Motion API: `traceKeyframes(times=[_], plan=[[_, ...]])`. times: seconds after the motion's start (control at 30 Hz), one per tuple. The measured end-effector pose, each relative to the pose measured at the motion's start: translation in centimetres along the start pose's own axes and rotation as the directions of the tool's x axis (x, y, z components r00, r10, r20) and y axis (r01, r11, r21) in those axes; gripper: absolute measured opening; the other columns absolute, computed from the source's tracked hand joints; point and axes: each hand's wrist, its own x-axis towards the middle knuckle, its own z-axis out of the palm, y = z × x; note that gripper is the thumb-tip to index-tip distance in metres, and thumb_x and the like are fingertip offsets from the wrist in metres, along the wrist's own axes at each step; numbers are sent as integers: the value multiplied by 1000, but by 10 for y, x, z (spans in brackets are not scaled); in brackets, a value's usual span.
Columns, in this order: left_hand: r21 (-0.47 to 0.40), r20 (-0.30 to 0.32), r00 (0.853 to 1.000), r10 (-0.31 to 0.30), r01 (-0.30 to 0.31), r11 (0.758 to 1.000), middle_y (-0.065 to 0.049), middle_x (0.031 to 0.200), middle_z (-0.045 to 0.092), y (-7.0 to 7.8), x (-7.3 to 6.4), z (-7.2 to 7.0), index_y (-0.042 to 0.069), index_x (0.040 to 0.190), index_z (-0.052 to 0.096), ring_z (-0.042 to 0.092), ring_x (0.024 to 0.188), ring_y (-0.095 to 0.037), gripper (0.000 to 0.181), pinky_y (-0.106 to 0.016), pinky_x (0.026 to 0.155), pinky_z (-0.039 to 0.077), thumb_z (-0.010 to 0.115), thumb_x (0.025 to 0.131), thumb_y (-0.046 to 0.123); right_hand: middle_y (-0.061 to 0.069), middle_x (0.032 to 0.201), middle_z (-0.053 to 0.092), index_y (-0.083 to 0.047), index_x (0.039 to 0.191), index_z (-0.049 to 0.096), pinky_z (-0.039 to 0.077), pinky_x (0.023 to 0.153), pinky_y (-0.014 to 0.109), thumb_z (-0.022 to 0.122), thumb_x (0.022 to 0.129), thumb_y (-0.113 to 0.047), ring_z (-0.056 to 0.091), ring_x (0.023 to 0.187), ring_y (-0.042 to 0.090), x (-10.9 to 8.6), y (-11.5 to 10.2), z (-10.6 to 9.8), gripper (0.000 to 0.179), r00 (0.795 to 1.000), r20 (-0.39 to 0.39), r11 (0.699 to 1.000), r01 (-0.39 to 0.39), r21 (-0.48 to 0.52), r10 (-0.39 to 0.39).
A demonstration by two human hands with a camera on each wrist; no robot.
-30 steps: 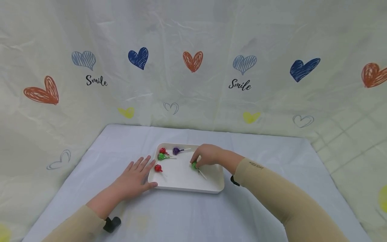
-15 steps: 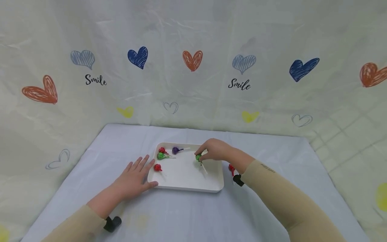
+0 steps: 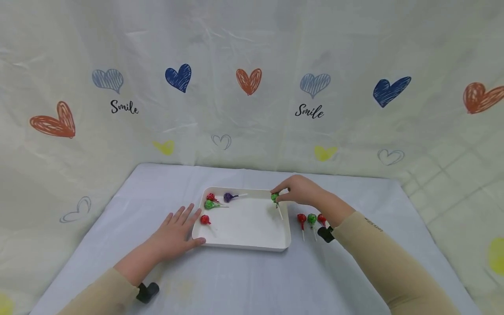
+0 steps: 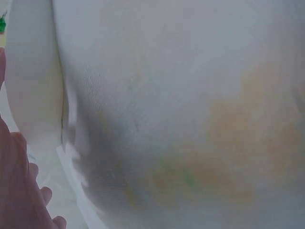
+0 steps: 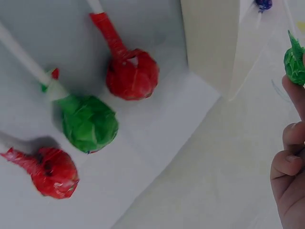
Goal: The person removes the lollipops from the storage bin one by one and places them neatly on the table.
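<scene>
My right hand [image 3: 301, 189] pinches a green lollipop [image 3: 274, 197] by its wrapped head, above the right end of the white tray [image 3: 244, 243]; the stick slants down. In the right wrist view this green lollipop [image 5: 294, 64] shows at the fingertips. My left hand [image 3: 173, 232] lies with fingers spread at the tray's left edge, thumb at the near corner. Inside the tray, at its left, lie a red lollipop [image 3: 205, 219], a green lollipop [image 3: 209, 204], another red lollipop [image 3: 211, 197] partly behind it, and a purple lollipop [image 3: 228, 197].
Right of the tray, on the white-covered table [image 3: 236, 284], a red lollipop [image 3: 301, 218], a green lollipop [image 3: 312, 218] and another red lollipop [image 3: 321, 218] lie in a row beneath my right forearm. A wall sheet [image 3: 252, 118] printed with hearts hangs behind the table.
My right hand has lifted the green lollipop and carried it to the right, toward the tray's right edge. The row of lollipops beside the tray has come into view. My left hand stays put.
</scene>
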Motion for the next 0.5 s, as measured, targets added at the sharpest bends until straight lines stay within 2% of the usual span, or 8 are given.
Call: traceKeyframes(times=[0.13,0.4,0.5], plan=[[12,-3,1000,13,-13,1000,-13,166,10,-2,1,3,18,160,21,8,150,-41,101,-66,116,10,55,84,75,-4,118,70,-28,119,75,53,77,33,76,88,-34,61,97,14,-14,14,-3,31,999,-13,999,-30,10,30],[8,-11,1000,21,-21,1000,-12,166,9,-5,4,7,18,160,20,6,150,-40,99,-65,116,9,57,85,72,-1,114,71,-27,119,75,41,59,31,76,88,-33,48,69,16,-47,48,-10,32,995,-57,994,-82,68,86],[4,-8,1000,12,-12,1000,-12,166,8,-5,3,6,19,160,19,5,151,-39,100,-65,116,8,57,85,72,0,113,71,-25,120,74,42,60,31,76,88,-32,48,72,18,-60,60,-12,33,992,-59,991,-111,69,115]])
